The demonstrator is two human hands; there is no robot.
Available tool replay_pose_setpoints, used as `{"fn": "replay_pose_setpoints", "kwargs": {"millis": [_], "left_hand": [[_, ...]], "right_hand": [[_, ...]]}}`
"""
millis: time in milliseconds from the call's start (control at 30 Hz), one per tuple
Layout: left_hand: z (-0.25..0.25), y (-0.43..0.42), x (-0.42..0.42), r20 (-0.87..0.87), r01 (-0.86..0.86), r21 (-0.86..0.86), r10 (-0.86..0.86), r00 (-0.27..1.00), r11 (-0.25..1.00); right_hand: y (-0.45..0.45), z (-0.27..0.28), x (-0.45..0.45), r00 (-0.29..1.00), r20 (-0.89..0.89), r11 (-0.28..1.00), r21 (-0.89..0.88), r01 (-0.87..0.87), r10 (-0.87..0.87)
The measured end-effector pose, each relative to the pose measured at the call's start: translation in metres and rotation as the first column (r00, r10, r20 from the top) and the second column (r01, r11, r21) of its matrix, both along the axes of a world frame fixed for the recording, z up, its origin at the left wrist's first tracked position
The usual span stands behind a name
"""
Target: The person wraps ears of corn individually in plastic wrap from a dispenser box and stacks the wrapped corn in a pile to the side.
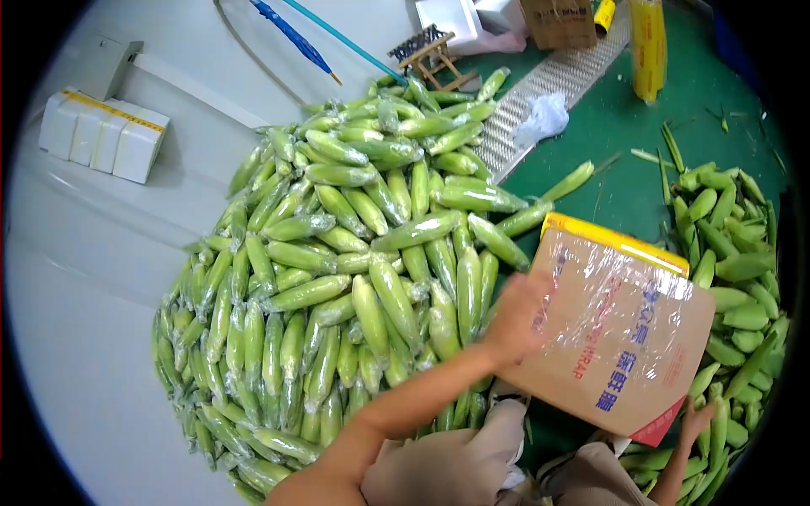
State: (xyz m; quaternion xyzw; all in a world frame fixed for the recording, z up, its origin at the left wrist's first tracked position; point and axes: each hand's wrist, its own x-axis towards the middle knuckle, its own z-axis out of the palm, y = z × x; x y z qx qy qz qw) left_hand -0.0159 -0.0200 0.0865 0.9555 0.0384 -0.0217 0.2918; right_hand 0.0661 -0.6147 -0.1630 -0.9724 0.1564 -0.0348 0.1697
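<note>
My left hand [516,319], smeared by motion, is over the left edge of a cardboard box [624,329]. Whether its fingers are open or closed is not clear, and nothing shows in it. The box has printed lettering, and clear plastic film is stretched over its top. A yellow-wrapped roll [616,243] lies along its far edge. At the box's lower right corner, my right hand [695,422] has its fingers closed around an ear of corn [719,426] at the edge of a pile of unwrapped green corn [747,291]. Part of that hand's grip is hidden.
A large heap of film-wrapped corn [337,244] rises on the left against the white wall. A metal grating [561,84] crosses the green floor [607,177], with a crumpled plastic bag [542,118] on it. Another yellow roll [648,51] stands upright at the back.
</note>
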Motion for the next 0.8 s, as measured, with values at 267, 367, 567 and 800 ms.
{"fn": "replay_pose_setpoints", "kwargs": {"millis": [267, 367, 567, 800], "left_hand": [[-0.07, -0.08, -0.026, 0.161, 0.232, 0.355, -0.304, 0.939, 0.905], [-0.053, -0.084, -0.028, 0.032, 0.281, 0.345, -0.31, 0.95, 0.896], [-0.047, -0.085, -0.032, -0.009, 0.287, 0.382, -0.307, 0.952, 0.878], [-0.025, -0.078, 0.028, 0.757, -0.019, 0.2, -0.142, 0.638, 0.98]], "right_hand": [[-0.043, -0.148, -0.049, 0.968, 0.012, 0.704, -0.688, -0.175, 0.252], [0.064, 0.021, -0.041, 0.962, -0.085, 0.824, 0.5, 0.266, -0.259], [0.119, 0.165, -0.018, 0.98, 0.181, 0.264, 0.945, -0.195, 0.076], [0.295, 0.223, 0.068, 0.247, 0.26, 0.283, -0.111, -0.953, 0.934]]}}
